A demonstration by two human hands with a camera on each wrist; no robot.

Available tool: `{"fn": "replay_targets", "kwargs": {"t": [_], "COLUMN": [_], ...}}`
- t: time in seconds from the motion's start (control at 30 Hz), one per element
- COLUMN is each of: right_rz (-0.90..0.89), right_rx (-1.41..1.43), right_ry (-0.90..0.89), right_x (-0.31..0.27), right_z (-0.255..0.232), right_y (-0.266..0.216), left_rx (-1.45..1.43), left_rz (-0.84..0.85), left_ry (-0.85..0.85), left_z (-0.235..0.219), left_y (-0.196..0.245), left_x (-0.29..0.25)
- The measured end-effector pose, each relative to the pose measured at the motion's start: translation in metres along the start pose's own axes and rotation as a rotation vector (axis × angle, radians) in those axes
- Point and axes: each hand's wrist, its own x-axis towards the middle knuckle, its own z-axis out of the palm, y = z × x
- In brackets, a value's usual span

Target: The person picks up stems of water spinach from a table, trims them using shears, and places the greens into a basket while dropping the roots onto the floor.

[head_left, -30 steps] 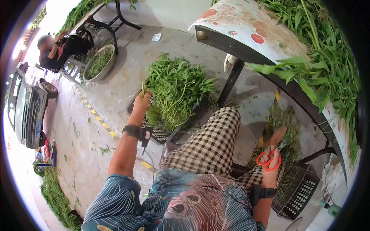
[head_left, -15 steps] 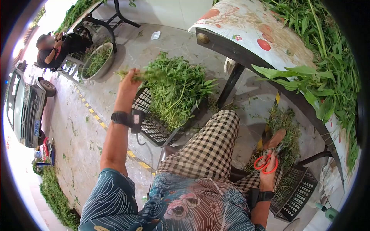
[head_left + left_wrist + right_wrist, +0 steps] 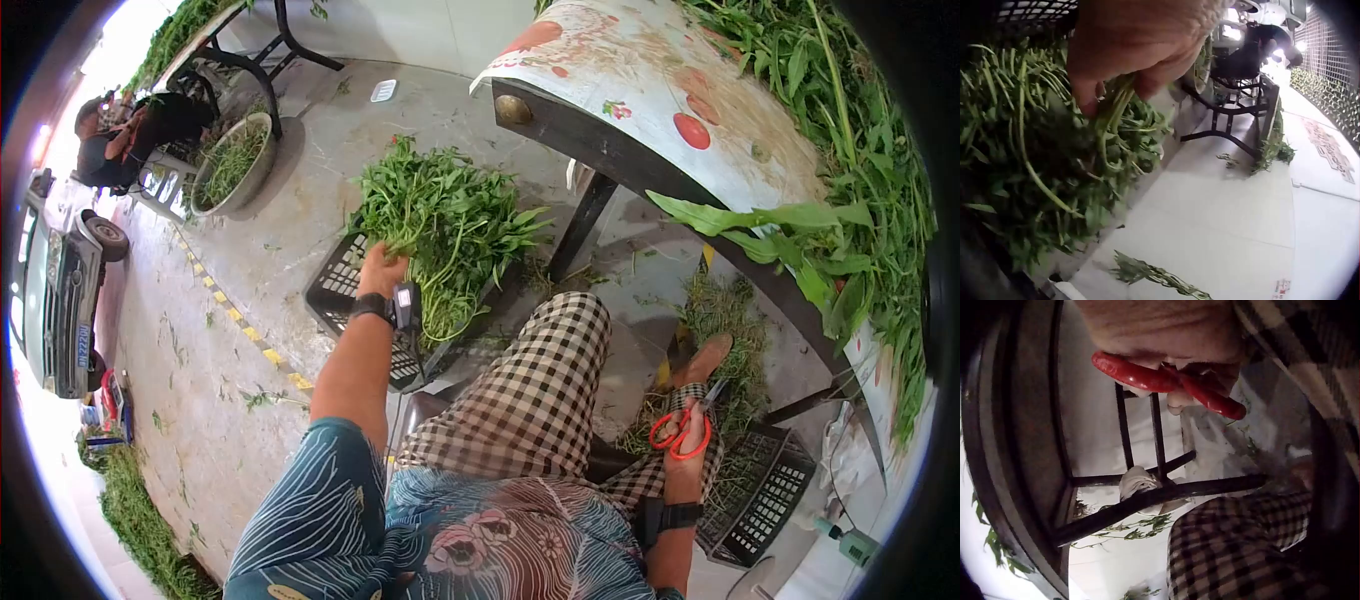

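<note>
A: How far is the work, you think?

B: Not far, I judge. The left hand grips stems in the greens heaped on the black crate, so much is still to trim.

A: And the other hand?

B: The right hand holds red scissors by the knee, away from the greens. More leaves lie on the table.

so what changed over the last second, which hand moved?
The left hand moved: half a second ago it was raised beside the crate holding a few stems; now it has come back down into the greens and grips a bunch of stems. The right hand stayed by the knee, gripping the red scissors. The crate and table are unchanged.
</note>
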Motion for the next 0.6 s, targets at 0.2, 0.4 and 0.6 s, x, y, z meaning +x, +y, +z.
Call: {"fn": "replay_targets", "kwargs": {"t": [0.2,0.4,0.6], "right_rz": [0.003,0.026,0.026], "right_rx": [-0.011,-0.031,0.003], "right_ry": [-0.013,0.009,0.008], "right_x": [0.002,0.002,0.001], "right_z": [0.004,0.013,0.014], "right_y": [0.001,-0.002,-0.001], "left_rx": [-0.459,-1.337,-1.168], "left_rz": [-0.189,-0.541,-0.696], "left_ry": [-0.159,-0.114,-0.063], "left_z": [0.008,0.01,-0.002], "left_y": [-0.011,-0.076,-0.045], "left_x": [-0.018,0.002,-0.042]}}
